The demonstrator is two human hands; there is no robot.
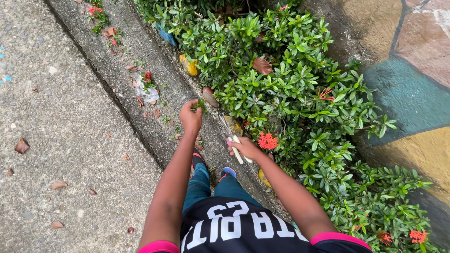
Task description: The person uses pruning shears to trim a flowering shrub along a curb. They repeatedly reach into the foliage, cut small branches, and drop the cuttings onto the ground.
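Shears [233, 136] sit in the right hand [243, 147], fingers wrapped tight around the pale handles, blades pointing up and away along the hedge [300, 93] edge. Left hand [191, 117] is closed into a fist, pinching a small green sprig [200, 105] between fingertips, held out over the concrete curb [140, 61]. Red flower cluster [267, 140] sits just beside the right hand, touching the hedge foliage. Cut leaves and red petals [147, 77] lie scattered on the curb, well apart from both hands. Dry brown leaf [262, 66] rests on top of the hedge. Painted wall [412, 84] runs behind the hedge. Pavement [56, 140] on the left.
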